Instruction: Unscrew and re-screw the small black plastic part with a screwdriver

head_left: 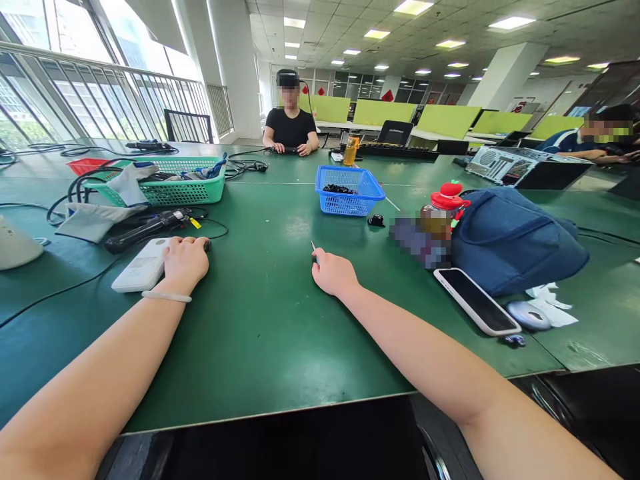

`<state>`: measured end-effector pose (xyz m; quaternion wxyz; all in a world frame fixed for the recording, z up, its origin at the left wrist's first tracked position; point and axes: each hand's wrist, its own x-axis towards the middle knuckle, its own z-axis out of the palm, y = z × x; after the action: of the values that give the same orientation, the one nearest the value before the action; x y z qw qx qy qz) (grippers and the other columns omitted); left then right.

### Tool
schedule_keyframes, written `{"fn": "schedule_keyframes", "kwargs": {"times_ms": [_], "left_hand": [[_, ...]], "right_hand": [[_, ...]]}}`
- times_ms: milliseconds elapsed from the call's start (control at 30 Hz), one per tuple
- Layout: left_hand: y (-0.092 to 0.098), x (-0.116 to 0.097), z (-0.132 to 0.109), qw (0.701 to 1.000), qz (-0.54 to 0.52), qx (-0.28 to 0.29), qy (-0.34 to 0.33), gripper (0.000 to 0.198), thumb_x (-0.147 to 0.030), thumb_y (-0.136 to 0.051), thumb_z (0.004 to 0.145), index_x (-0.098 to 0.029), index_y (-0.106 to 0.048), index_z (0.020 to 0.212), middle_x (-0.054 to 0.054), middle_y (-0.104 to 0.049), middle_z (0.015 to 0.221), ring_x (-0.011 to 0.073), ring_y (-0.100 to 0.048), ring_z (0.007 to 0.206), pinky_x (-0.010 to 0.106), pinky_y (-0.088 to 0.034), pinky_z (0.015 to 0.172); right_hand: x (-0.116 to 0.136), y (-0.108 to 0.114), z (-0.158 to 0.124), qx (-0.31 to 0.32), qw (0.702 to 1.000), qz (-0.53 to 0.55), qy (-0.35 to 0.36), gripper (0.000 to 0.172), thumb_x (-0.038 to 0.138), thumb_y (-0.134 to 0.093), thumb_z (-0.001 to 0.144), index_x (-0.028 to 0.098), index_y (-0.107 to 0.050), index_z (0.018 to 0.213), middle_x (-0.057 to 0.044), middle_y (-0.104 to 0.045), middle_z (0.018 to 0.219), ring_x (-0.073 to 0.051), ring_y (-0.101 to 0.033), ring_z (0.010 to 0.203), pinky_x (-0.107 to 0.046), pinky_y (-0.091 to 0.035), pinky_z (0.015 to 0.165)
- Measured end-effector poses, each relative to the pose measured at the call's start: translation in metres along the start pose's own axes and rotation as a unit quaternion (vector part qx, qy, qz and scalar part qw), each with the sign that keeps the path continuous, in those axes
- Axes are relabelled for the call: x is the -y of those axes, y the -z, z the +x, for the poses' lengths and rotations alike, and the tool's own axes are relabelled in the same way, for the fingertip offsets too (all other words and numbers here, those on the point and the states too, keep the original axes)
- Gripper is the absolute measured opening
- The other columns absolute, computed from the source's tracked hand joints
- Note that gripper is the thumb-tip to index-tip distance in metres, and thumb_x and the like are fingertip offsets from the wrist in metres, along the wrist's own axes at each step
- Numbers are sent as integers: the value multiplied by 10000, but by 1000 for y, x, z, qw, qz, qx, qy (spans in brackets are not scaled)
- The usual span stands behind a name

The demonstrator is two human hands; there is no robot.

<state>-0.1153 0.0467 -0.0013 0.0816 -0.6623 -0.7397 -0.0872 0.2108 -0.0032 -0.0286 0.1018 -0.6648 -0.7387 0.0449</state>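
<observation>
My left hand (186, 265) is closed beside a flat white device (143, 266) on the green table (240, 360). A small black part (207, 246) shows at its fingertips; the fingers hide most of it. Over the middle of the table, my right hand (336, 273) is closed on a small screwdriver (314, 247). Its thin metal shaft points up and away from me, and the handle is mostly inside the fist. Beyond that hand stands a blue basket (350, 208) holding several small black parts (339, 189). One more black part (376, 220) lies beside the basket.
At left sit a green basket (185, 193) with gloves, a black handheld tool (147, 230) and cables. At right are a navy bag (515, 240), a red-capped bottle (445, 203), a phone (477, 301) and a mouse-like object (529, 315). A person (291, 123) sits opposite.
</observation>
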Motion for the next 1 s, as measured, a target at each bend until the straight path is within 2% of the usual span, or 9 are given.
{"fn": "schedule_keyframes", "kwargs": {"times_ms": [167,267,367,500,733,833,1000], "left_hand": [[12,-1,-10,1000,27,-11,-3,474,-419,-387,855,-221,-565,1247,168,-514,1309,404,-355,1260,548,-403,960],[26,3,-18,997,79,-8,0,502,-446,-528,807,-141,-576,1204,226,-481,1300,418,-406,1221,510,-419,953],[36,8,-22,993,110,39,11,576,-462,-614,770,-58,-545,1174,265,-529,1198,383,-501,1143,443,-450,924],[37,12,-21,990,78,109,33,527,-456,-588,794,-119,-503,1189,215,-594,1152,344,-587,1061,433,-492,851],[31,15,-17,987,93,129,19,371,-342,-509,838,-128,-536,1140,187,-634,1107,319,-618,1009,400,-504,825],[35,14,-18,988,97,118,21,377,-330,-491,823,-154,-553,1151,168,-638,1108,297,-611,1020,392,-503,847],[51,12,-19,997,34,49,39,422,-279,-364,827,-174,-601,1160,166,-637,1117,311,-589,1076,432,-486,900]], "right_hand": [[-5,3,-1,1,1000,17,5,378,317,-367,942,273,-473,1302,-21,-599,1120,-141,-592,907,-223,-427,734],[-8,7,-2,11,999,29,10,364,330,-403,934,294,-498,1284,-2,-604,1112,-131,-591,908,-205,-415,709],[-11,11,-1,21,999,42,20,360,341,-432,925,309,-509,1275,9,-610,1095,-124,-589,902,-193,-399,687],[-14,12,-1,28,998,55,27,359,343,-448,919,311,-516,1271,11,-611,1086,-125,-583,892,-194,-384,682],[-14,11,0,29,997,61,35,361,345,-458,917,319,-517,1273,16,-609,1082,-118,-575,901,-193,-385,697],[-15,11,0,31,997,61,33,365,353,-461,917,320,-516,1276,14,-610,1074,-114,-575,885,-193,-391,704],[-15,12,-1,34,997,60,35,368,364,-461,923,322,-512,1285,10,-612,1063,-106,-578,865,-193,-401,720]]}}
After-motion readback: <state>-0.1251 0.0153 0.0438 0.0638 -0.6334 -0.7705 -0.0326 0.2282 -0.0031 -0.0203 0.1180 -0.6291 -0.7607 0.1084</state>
